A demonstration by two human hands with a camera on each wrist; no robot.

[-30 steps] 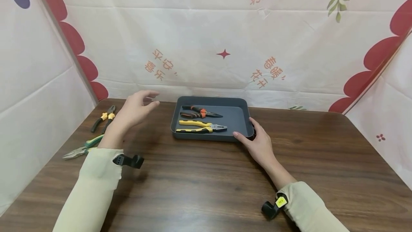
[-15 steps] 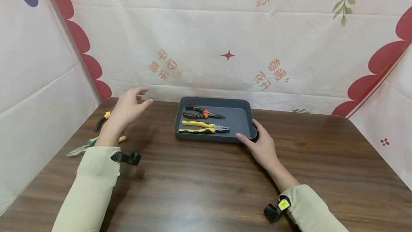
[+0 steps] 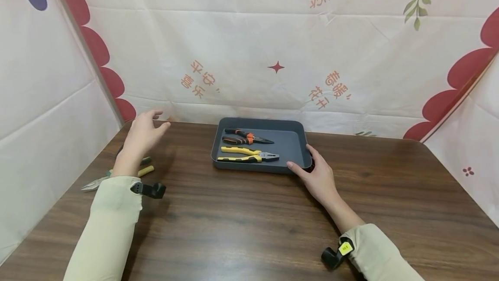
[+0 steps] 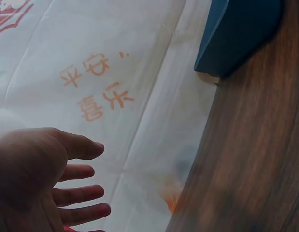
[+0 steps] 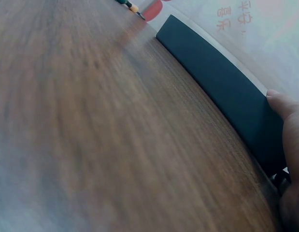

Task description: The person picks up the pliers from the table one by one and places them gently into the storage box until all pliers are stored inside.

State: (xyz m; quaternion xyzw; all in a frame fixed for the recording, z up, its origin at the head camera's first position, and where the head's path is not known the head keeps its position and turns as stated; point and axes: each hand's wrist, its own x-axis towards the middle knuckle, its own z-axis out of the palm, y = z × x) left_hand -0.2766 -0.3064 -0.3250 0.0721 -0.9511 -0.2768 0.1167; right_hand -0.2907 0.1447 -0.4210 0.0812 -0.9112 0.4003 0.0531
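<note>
In the head view, a dark grey tray (image 3: 290, 139) lies near the back of the table. Inside it are orange-and-black long-nose pliers (image 3: 249, 138) and, nearer the front, yellow-and-black combination pliers (image 3: 249, 155). My right hand (image 3: 317, 177) grips the tray's front right corner, thumb on the front rim and fingers along the right side. Over the table's left part, my left hand (image 3: 142, 136) is raised and holds nothing; its fingers are spread in the left wrist view. Green-and-yellow pliers (image 3: 95, 184) lie below its wrist, partly covered. Another pair, yellow and black, is almost wholly hidden behind that hand.
A printed white cloth (image 3: 241, 56) hangs as a wall behind the brown wooden table (image 3: 241, 224), with more cloth at the left and right sides. The tray's back edge stands close to the rear cloth.
My left hand has moved left, away from the tray and over the loose pliers, now covering most of the yellow-and-black pair. My right hand keeps its hold on the tray. The head view shifted slightly.
</note>
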